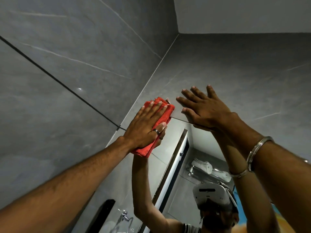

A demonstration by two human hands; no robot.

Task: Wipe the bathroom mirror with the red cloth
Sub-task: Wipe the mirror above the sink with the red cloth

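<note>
At the mirror's (175, 145) upper left corner, we press the folded red cloth (161, 115) flat against the glass and the grey tiled wall (67, 64) with our left hand (144, 125), fingers spread over it. Our right hand (205, 108) lies open, palm against the wall just above the mirror's top edge.

Wall mirror (175, 140), folded red cloth (161, 118) pressed flat over its top-left corner

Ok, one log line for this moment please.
left hand flat on red cloth | cloth at mirror top-left corner | right hand braced on wall
</note>
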